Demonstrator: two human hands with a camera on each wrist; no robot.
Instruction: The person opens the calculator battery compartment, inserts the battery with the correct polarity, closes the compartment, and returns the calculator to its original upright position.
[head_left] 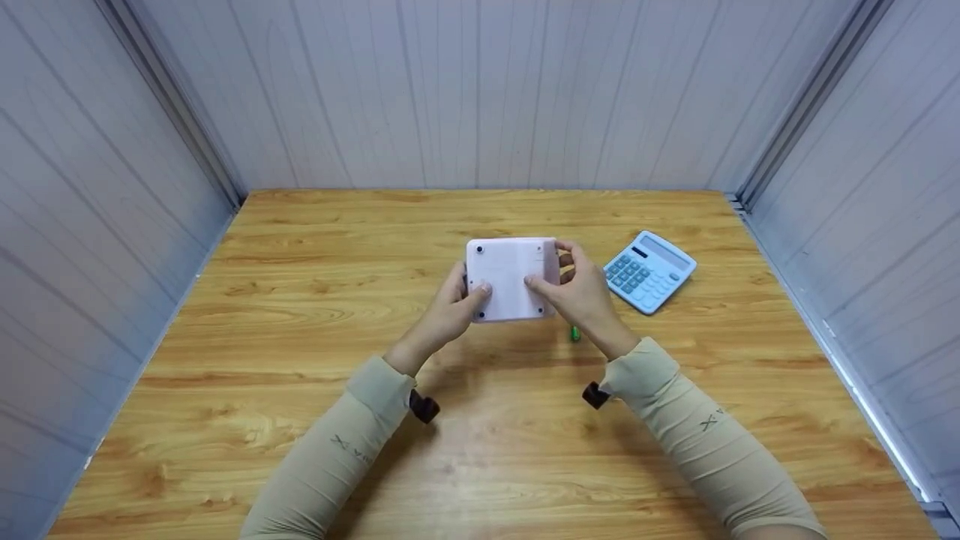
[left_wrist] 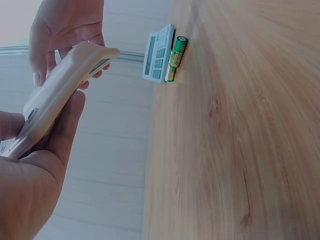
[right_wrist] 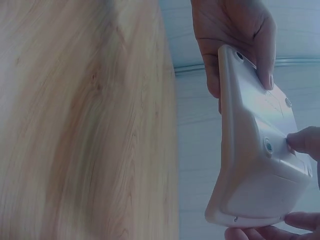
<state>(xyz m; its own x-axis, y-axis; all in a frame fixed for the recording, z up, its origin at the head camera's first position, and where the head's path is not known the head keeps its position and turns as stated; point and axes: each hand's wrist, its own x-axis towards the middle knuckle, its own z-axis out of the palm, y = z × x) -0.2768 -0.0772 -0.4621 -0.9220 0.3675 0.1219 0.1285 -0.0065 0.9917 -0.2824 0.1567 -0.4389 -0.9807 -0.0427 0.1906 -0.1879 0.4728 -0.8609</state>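
A pale pink calculator is held up above the table, its back with dark round feet facing the head camera. My left hand grips its left edge, thumb on the back and fingers behind. On the other side my right hand holds the right edge, its thumb pressing on the back. In the left wrist view the calculator is seen edge-on between both hands. The right wrist view shows its back, raised toward one end.
A light blue calculator lies on the wooden table to the right. Green batteries lie near it, one of them visible beside my right wrist. Pale panel walls enclose the table at the back and sides.
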